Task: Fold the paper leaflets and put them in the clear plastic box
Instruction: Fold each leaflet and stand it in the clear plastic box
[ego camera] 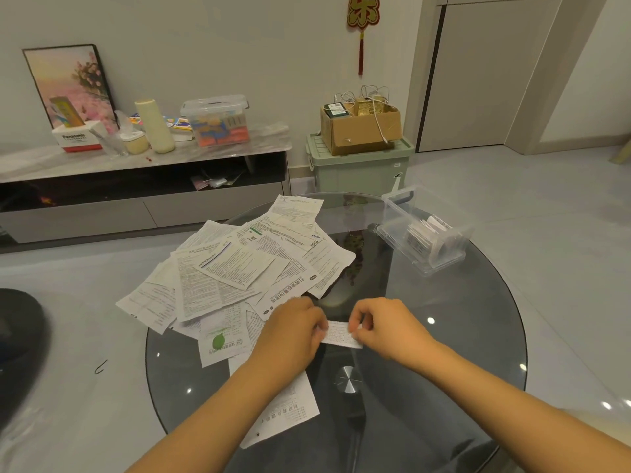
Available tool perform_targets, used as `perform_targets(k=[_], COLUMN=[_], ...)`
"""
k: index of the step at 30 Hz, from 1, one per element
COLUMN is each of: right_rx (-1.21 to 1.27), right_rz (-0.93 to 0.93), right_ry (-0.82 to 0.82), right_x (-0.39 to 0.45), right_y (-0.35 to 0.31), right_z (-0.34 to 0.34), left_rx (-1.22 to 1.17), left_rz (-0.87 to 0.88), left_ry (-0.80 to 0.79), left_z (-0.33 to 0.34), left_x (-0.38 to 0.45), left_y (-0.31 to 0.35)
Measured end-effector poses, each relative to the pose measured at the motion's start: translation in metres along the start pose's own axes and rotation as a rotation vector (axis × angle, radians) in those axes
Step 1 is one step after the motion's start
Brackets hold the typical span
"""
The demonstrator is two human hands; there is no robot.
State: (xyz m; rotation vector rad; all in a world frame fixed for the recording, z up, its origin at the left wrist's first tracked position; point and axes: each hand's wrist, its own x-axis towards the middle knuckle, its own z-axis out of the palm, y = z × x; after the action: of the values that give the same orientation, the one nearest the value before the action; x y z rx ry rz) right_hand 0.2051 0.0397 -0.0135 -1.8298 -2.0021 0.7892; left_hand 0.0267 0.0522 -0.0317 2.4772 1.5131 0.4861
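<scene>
Folded leaflet strip: narrow, white, small print, pinched at both ends between left hand and right hand fingers. Loose leaflet pile lies flat and overlapping, beyond and left of the fingers. Clear plastic box far right of them, open, folded leaflets standing inside.

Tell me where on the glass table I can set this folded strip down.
Bare glass lies between the hands and the clear box, and along the table's right and near-right side. The left half is crowded with the leaflet pile, and one leaflet lies under the left forearm.
</scene>
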Motion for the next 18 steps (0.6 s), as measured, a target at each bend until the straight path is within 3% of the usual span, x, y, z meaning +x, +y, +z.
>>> perform_targets(k=[4, 8, 12, 18], right_rx=[0.142, 0.356, 0.515, 0.281], right_rz=[0.074, 0.067, 0.031, -0.058], right_ry=[-0.1, -0.096, -0.066, 0.079], right_x=[-0.003, -0.006, -0.006, -0.002], right_y=[-0.002, -0.008, -0.013, -0.008], right_z=[-0.006, -0.015, -0.013, 0.0], left_rx=[-0.094, -0.134, -0.223, -0.33], left_rz=[0.03, 0.072, 0.002, -0.159], left_ry=[-0.068, -0.161, -0.066, 0.021], left_z=[0.004, 0.003, 0.005, 0.007], left_x=[-0.008, -0.011, -0.009, -0.003], left_y=[0.001, 0.004, 0.015, 0.009])
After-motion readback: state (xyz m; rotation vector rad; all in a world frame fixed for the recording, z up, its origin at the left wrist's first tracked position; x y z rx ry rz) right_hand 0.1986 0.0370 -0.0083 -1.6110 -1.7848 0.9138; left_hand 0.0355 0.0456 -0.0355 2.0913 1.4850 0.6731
